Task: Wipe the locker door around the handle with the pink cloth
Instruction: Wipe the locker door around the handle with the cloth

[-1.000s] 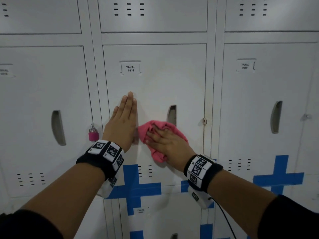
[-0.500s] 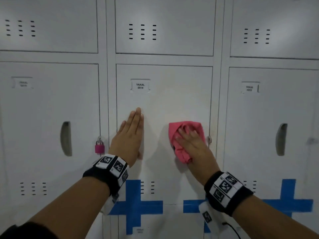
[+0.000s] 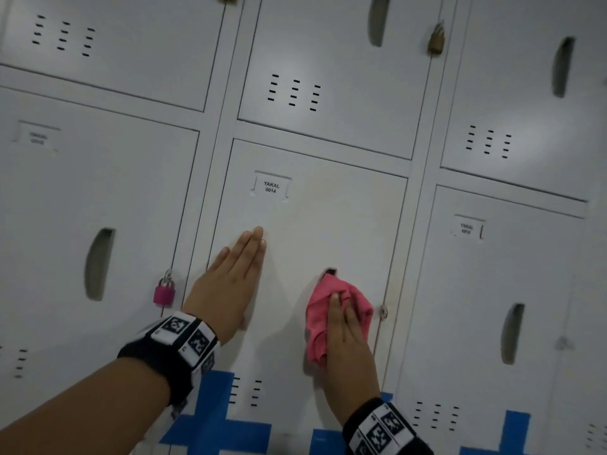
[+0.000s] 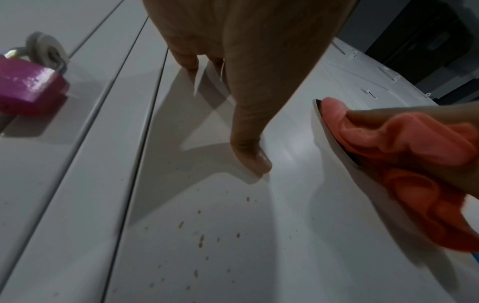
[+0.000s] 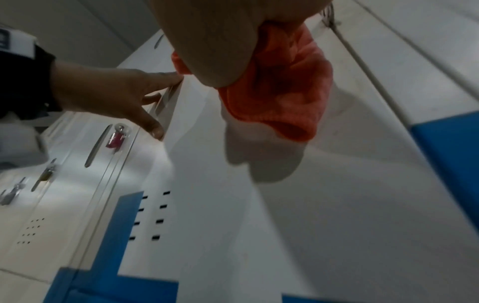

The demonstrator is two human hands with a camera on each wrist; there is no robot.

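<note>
The white locker door (image 3: 328, 218) labelled YAKAL 0014 fills the middle of the head view. My left hand (image 3: 230, 287) lies flat on its left part, fingers straight and together. My right hand (image 3: 348, 339) presses the bunched pink cloth (image 3: 320, 300) against the door over the handle recess (image 3: 329, 271); only the recess top shows. In the left wrist view the cloth (image 4: 404, 139) sits in the recess (image 4: 324, 127) under a right finger (image 4: 383, 114). In the right wrist view the cloth (image 5: 285, 88) hangs below my thumb (image 5: 207, 41).
A pink padlock (image 3: 163, 292) hangs on the locker to the left. A small latch (image 3: 383, 311) sits at the door's right edge. Blue tape crosses (image 3: 213, 428) run below the hands. Brown specks (image 4: 201, 242) dot the door's lower part. More lockers lie all round.
My right hand swept the cloth rightward from beside the handle onto it. The left hand stayed flat on the door. The head view rose and tilted.
</note>
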